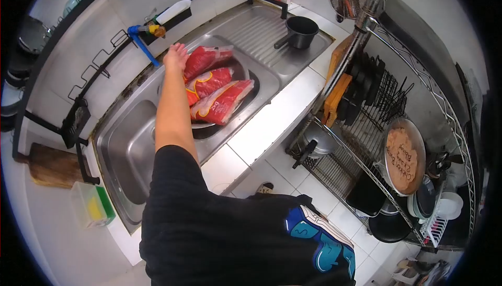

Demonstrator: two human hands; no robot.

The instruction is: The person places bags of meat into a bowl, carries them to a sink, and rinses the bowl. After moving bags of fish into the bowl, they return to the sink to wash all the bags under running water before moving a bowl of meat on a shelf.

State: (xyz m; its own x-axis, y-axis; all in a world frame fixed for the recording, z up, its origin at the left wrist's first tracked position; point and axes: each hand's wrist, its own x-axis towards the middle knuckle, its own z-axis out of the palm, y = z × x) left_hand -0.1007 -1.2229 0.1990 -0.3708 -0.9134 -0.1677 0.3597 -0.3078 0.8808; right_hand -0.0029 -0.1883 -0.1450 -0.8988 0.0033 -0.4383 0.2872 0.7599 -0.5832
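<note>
My left hand [177, 56] stretches over the far side of the sink [123, 152], fingers extended and apart. It is nearest to the upper red plastic bag [201, 61] and overlaps its left end in this view. Two more red bags, a middle one [212, 83] and a lower one [222, 103] printed "2kg", lie beside it in a round metal basin [243, 71] in the right-hand bowl. Just beyond my fingers is a tap with a blue spout [142, 45] and a yellowish body. My forearm hides part of the basin. My right hand is out of view.
A black saucepan [301, 32] stands on the ribbed drainboard [256, 27]. At the left are a wooden board [55, 166] and a plastic box [93, 205] with sponges. The wire rack [342, 145] at my right holds pans and a labelled round tray [404, 158].
</note>
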